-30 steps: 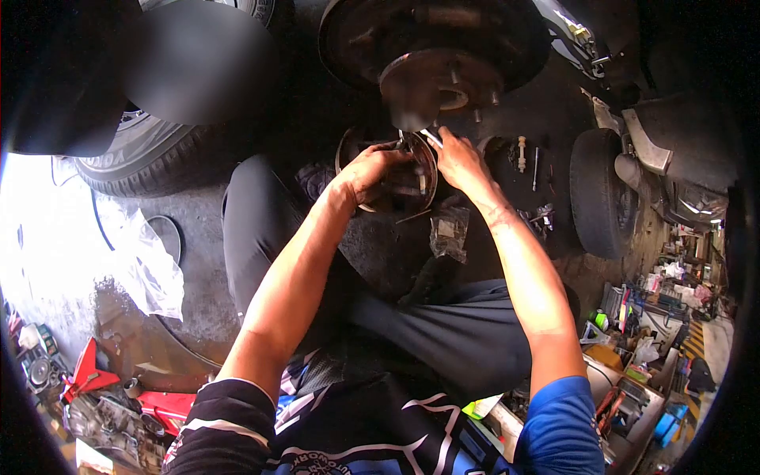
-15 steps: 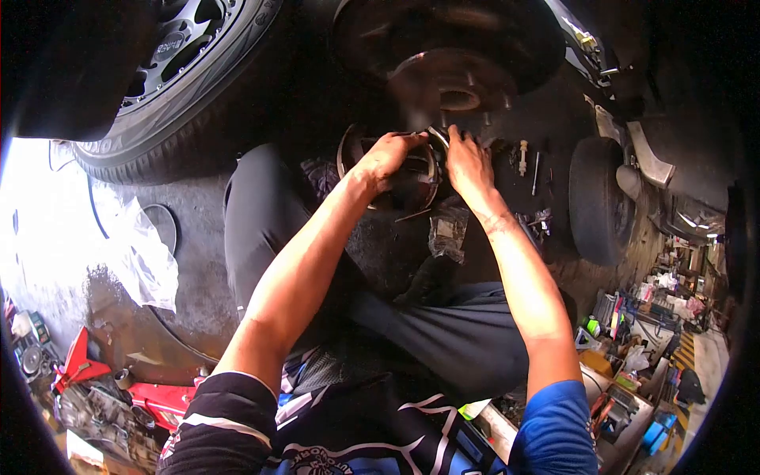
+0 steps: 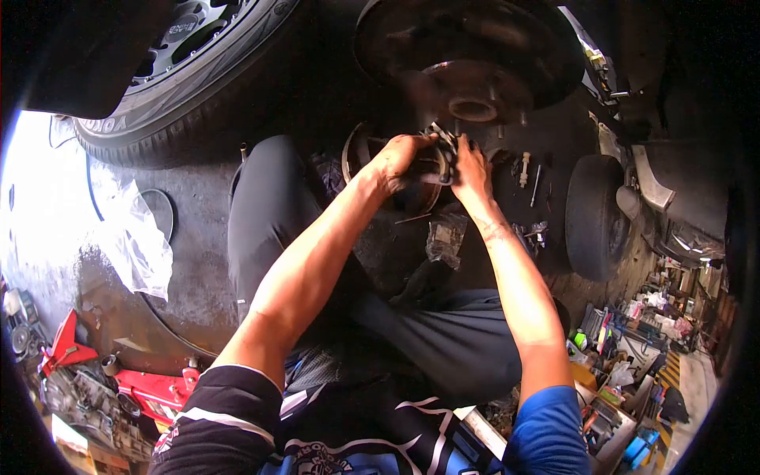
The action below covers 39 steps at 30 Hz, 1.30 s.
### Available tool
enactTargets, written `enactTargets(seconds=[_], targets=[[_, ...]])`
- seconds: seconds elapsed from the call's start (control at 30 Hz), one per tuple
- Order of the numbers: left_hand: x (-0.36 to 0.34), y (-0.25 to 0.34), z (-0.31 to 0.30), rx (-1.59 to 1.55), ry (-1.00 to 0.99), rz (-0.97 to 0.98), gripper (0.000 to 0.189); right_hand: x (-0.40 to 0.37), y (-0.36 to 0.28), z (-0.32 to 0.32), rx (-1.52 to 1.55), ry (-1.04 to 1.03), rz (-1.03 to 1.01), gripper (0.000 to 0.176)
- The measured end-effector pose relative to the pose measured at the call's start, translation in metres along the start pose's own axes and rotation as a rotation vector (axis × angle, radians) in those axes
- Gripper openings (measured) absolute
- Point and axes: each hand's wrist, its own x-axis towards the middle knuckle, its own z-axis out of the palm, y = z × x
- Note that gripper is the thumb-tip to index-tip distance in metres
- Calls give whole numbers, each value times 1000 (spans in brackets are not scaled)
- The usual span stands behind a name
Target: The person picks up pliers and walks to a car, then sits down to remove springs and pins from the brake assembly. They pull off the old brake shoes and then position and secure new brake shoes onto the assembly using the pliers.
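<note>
My left hand (image 3: pixel 400 162) is closed on a dark, curved metal part (image 3: pixel 446 154) with pale ribbed edges, in front of the wheel hub. From the other side, my right hand (image 3: pixel 473 168) grips the same part, its fingertips at the upper end. Just behind and left of my left hand lies a curved brake shoe (image 3: pixel 351 158), partly covered by the hand. Above both hands hangs the rusty hub (image 3: pixel 473 108) with its studs and a round backing plate (image 3: pixel 467 39). The part's exact kind is hard to make out between my fingers.
A crumpled clear plastic packet (image 3: pixel 446 239) lies below my hands. To the right are a pale bolt-like piece (image 3: pixel 524 169), a thin metal rod (image 3: pixel 536 186) and a standing tyre (image 3: pixel 598 218). A wheel (image 3: pixel 198 87) stands upper left; a red jack (image 3: pixel 162 392) sits lower left.
The metal part between my hands has turned, so its ribbed side shows more. My right hand has shifted slightly lower. The whole view has moved a little, with the hub now farther right.
</note>
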Motion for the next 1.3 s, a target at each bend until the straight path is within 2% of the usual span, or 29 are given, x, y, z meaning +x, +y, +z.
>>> enactTargets(seconds=[0.1, 0.17, 0.23, 0.37, 0.43, 0.6, 0.63, 0.73, 0.8, 0.83, 0.9, 1.0, 1.03, 1.1, 1.13, 1.23, 1.27, 1.3], targets=[[2, -3, -1, -70, -22, -17, 25, -5, 14, 8, 92, -69, -40, 75], [0, -3, -1, -92, -27, 4, 25, 3, -6, -14, 575, -170, 216, 68], [0, -1, -5, 71, -38, -10, 24, 8, -7, -13, 681, -221, 327, 61], [-4, 0, -9, 215, -73, 27, 23, 16, 18, 20, 219, -176, 225, 45], [-2, -1, -19, 246, -95, 41, 24, 16, 15, 11, -5, -165, 44, 52], [-11, 2, -21, 260, -49, 69, 34, 19, 9, 6, 32, -145, 3, 55], [-13, 3, -22, 360, -12, 97, 38, 18, 9, 5, 21, -131, -19, 55], [-7, -3, -31, 585, 49, 219, 49, 17, 0, -7, 63, -163, 86, 33], [-1, -10, -39, 632, 27, 349, 57, 16, 7, -8, -128, -209, -77, 46], [-1, -11, -39, 643, 88, 375, 60, 14, 10, -7, -223, -231, -159, 54], [-7, -14, -37, 664, 209, 426, 67, 11, 11, -3, -106, -135, -80, 53], [-20, -11, -30, 612, 156, 384, 72, 14, 10, -5, -67, -89, -36, 52], [-24, -10, -28, 786, 236, 412, 72, 14, 9, -7, -77, -93, -31, 52], [-29, -6, -27, 1138, 400, 463, 72, 14, 4, -14, 1, -103, 2, 41], [-22, -12, -33, 1389, 512, 642, 70, 14, 1, -17, 41, -107, 20, 36], [-13, -17, -51, 1465, 579, 570, 65, 13, 1, -17, 101, -112, -16, 32], [-9, -18, -57, 1352, 569, 634, 53, 12, 1, -17, 95, -130, 4, 31], [-13, -15, -53, 1130, 495, 537, 49, 13, -4, -21, 89, -147, 23, 30]])
